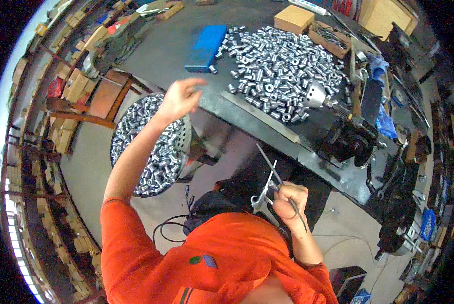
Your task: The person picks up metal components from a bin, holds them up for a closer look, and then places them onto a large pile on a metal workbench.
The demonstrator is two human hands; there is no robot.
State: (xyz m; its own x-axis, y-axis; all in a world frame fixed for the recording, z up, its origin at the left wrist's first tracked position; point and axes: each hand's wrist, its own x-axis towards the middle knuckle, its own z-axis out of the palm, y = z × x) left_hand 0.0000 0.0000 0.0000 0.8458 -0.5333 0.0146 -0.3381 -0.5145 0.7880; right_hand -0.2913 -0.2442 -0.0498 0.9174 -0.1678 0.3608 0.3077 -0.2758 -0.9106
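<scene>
Behind the one flat bar (pixel 261 117) along the counter's (pixel 153 58) front edge: countless metal pieces (pixel 277 66). One tub (pixel 185 134) holds more. Before that edge, the right hand (pixel 290 199) clenches one thin rod (pixel 268 162); the left hand (pixel 183 98) half-curls, contents unclear.

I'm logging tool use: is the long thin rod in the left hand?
No, the right hand grips the rod, while the left hand is well apart from it.

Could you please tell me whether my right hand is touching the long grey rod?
Touching: the head view shows your right hand closed around the rod.
</scene>
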